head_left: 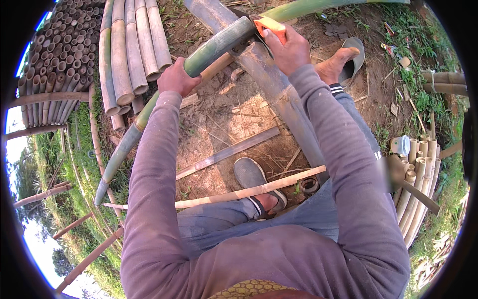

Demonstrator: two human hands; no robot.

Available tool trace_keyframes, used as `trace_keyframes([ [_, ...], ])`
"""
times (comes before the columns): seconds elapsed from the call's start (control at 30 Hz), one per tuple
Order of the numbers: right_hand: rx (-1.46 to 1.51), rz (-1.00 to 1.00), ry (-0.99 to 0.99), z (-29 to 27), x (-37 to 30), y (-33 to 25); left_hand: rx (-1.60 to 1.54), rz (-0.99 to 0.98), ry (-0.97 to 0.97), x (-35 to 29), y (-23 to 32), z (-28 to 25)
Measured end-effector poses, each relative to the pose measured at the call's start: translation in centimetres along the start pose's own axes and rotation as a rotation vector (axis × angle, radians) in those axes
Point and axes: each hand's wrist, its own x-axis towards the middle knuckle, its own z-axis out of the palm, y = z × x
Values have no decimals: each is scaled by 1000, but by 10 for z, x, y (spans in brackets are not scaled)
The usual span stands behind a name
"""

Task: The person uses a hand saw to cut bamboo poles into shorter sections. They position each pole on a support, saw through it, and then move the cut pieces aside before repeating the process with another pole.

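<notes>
A long green bamboo pole [214,47] runs from the lower left up to the top right, lying across a thick grey bamboo pole [284,99]. My left hand [178,78] is wrapped round the green pole, left of the crossing. My right hand [289,49] is closed on the orange handle of a saw [270,26]. This handle is beside the pole, where a dark gap divides it from the green length [313,6] on the right. Most of the blade is hidden behind the handle and the bamboo.
Cut bamboo poles [130,55] lie at the upper left beside a large stack [64,50]. A pale bamboo strip [234,194] crosses near my legs, and a flat slat [234,151] lies on the dirt. Upright bamboo pieces [418,179] and a pale cup [400,145] stand at right.
</notes>
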Motion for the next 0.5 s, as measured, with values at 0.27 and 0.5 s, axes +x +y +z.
trace_keyframes([
  [0.27,-205,-246,198,-186,-151,2,-4,-14,-7,-6,8,-2],
  [0.5,-923,31,-128,-276,-147,91,-128,93,127,-91,11,-4],
])
